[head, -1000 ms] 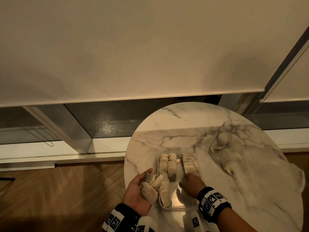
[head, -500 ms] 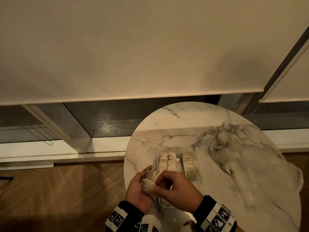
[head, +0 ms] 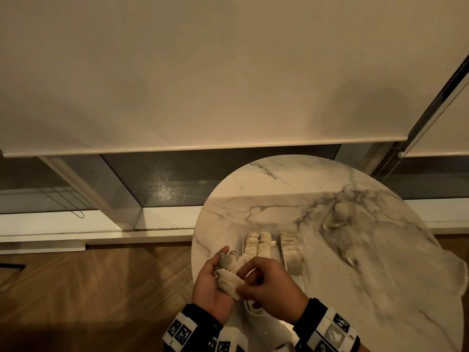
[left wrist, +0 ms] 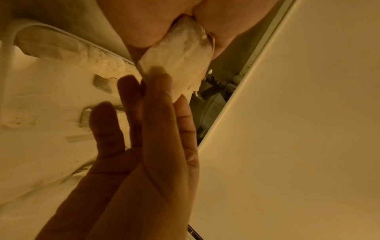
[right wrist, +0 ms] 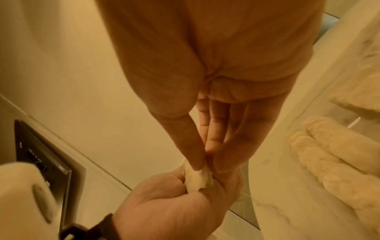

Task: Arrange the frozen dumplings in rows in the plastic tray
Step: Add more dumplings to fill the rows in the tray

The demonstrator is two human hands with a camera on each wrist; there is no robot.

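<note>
My left hand (head: 212,282) cradles two pale frozen dumplings at the table's left edge, its thumb over the upper one (head: 226,260). My right hand (head: 241,284) has crossed over and pinches the lower dumpling (head: 229,284) between thumb and forefinger; the right wrist view shows this pinch (right wrist: 205,165) on the dumpling (right wrist: 197,179). Behind the hands lies the clear plastic tray (head: 253,310). It holds three rows of dumplings: two close together on the left (head: 257,246) and one on the right (head: 291,251). My right hand hides the tray's near half.
The round marble table (head: 355,288) stands by a window with a lowered roller blind (head: 203,72). A crumpled clear plastic bag (head: 338,232) lies on the table to the right of the tray. Wooden floor (head: 88,288) shows to the left.
My right hand left the tray's right-hand row, swung left to my left hand and took hold of a dumpling lying there. The left hand stayed put.
</note>
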